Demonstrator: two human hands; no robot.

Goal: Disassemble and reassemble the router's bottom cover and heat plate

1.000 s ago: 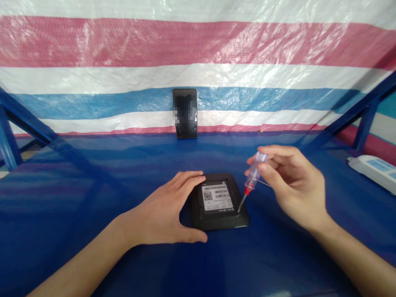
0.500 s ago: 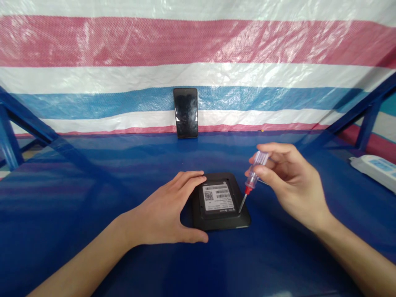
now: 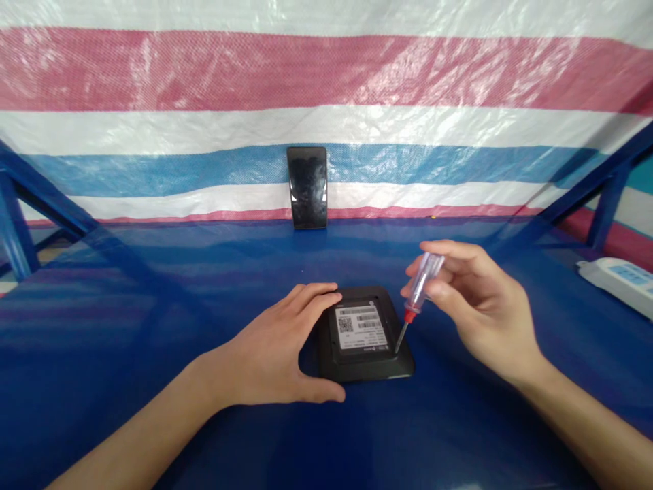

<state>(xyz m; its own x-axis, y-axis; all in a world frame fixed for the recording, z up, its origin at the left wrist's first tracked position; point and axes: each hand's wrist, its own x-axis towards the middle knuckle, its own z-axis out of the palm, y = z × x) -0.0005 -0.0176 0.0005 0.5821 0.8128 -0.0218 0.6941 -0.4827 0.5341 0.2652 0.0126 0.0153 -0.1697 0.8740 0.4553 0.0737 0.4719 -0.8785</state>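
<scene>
A flat black square device (image 3: 363, 337) lies underside up on the blue table (image 3: 153, 327), with a white label with a QR code on it. My left hand (image 3: 278, 350) clasps the device's left side, thumb at the near edge and fingers over the far corner. My right hand (image 3: 477, 306) pinches a small screwdriver (image 3: 417, 292) with a clear handle and red collar. The screwdriver leans to the right, and its tip rests on the device near the label's lower right corner.
A dark phone (image 3: 307, 187) stands upright against the striped tarp (image 3: 326, 102) at the table's back edge. A white power strip (image 3: 620, 282) lies at the far right. Blue frame bars (image 3: 30, 204) slant at both sides.
The screwdriver has stayed on the same spot of the device; my right fingers have shifted slightly on its handle. My left hand has not moved.
</scene>
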